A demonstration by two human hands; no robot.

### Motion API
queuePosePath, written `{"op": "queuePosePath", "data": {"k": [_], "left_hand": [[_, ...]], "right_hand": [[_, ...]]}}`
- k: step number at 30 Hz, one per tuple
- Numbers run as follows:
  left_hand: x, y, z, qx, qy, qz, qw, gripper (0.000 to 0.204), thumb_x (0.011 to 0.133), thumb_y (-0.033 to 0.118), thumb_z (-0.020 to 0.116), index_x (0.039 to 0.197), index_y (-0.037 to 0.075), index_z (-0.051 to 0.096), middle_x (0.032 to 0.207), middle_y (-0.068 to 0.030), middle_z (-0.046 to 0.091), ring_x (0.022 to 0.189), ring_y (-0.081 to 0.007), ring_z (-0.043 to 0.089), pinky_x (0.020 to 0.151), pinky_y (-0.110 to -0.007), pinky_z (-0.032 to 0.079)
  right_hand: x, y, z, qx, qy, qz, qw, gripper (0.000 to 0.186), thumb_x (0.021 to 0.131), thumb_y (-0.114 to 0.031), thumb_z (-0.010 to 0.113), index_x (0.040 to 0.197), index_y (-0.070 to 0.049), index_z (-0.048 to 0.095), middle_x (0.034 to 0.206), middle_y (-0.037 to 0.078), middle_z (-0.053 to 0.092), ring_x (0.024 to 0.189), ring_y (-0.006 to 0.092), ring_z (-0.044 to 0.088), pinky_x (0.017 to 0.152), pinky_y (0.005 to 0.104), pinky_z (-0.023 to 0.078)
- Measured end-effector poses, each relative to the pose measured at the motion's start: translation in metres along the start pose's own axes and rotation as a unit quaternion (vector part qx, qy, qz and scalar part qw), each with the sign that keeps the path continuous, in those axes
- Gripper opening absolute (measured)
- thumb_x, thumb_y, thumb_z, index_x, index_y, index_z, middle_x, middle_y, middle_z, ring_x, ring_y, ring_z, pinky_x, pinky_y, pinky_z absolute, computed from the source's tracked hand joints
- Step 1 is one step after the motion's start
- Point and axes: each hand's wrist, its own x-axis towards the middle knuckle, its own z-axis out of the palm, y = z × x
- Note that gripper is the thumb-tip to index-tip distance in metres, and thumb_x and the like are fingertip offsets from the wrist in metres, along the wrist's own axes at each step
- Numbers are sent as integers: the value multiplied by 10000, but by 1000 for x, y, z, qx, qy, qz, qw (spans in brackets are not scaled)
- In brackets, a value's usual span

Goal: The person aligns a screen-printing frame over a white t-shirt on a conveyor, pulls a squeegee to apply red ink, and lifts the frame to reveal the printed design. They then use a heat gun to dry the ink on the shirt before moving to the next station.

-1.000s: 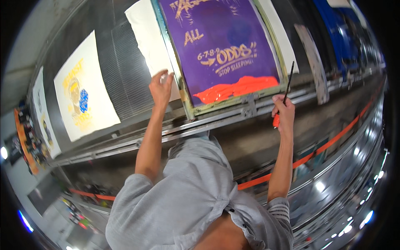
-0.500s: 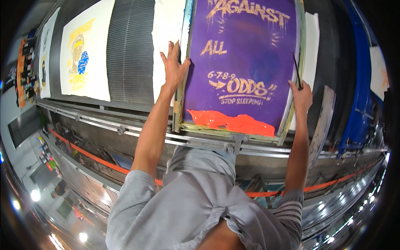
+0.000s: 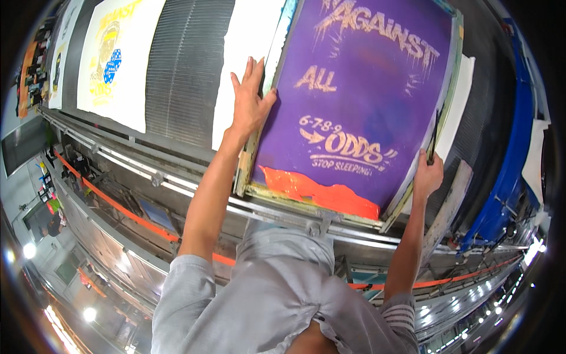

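Screen frame (image 3: 455, 53) lies on the dark ribbed surface (image 3: 183, 71), just up toward 12–1 o'clock from view centre, slightly skewed. Its purple mesh (image 3: 368, 76) carries a bank of orange-red ink (image 3: 327, 193) at 6 o'clock. Clock below is from frame centre.

Left hand (image 3: 250, 103) at 9: fingers apart, thumb at the left rail, fingertips over white sheet (image 3: 244, 41). Can't tell if they press or hover. Right hand (image 3: 428, 171) at 4: fingers closed round a thin black rod (image 3: 435, 135), right beside the right rail. Can't tell if it also bears on the rail.

Handling, my read: load both side rails evenly, thumbs off the mesh, rod tip outboard so it can't poke or smear. Go gently; a jerk could send ink over the design. Metal clamp (image 3: 315, 228) at 6–7 looks like the near-edge reference; square to it.

Hard to see: frame's 12 o'clock end cropped; rod's lower end inside the fist; sheet mostly under the frame. Grey strip (image 3: 451, 203) between 4 and 5, material unclear. Blue item at 3–4, too warped to identify.
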Motion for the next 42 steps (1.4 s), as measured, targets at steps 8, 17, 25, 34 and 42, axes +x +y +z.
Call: {"op": "queuePosePath", "data": {"k": [8,17,25,34,42], "left_hand": [[-2,-4,8,75,-21,0,997,761,890,134,615,1549,-33,272,1555,-298,346,1532,-384,169,1236,-551,-18],[-11,-13,4,111,-89,-2,990,658,898,102,558,1539,136,411,1614,-151,331,1549,-379,113,1207,-622,-31],[-17,36,0,226,-160,97,956,751,831,659,587,1481,290,509,1649,-159,239,1517,-469,123,1091,-799,18],[-18,29,24,286,-213,123,926,947,789,900,310,1502,298,476,1609,-243,269,1496,-469,212,1091,-792,13],[-13,41,15,286,-231,109,923,915,824,859,369,1512,264,470,1605,-260,267,1489,-487,218,1073,-803,-3]], "right_hand": [[-8,-3,14,-131,9,28,991,496,916,-477,649,1184,-61,688,1107,116,693,974,339,681,826,455,520],[-15,-1,25,-174,76,12,982,436,905,-462,688,1144,-98,716,1024,98,714,899,324,701,757,449,532],[-18,-2,28,-176,80,15,981,421,908,-443,702,1136,-90,718,1008,90,708,882,315,699,743,438,533],[-18,-7,25,-170,47,90,980,492,899,-493,696,1173,-85,720,1106,110,718,1008,324,680,867,440,508],[-21,-13,23,-152,67,89,982,428,890,-417,731,1142,-72,707,974,80,692,879,287,696,749,418,523]]}}
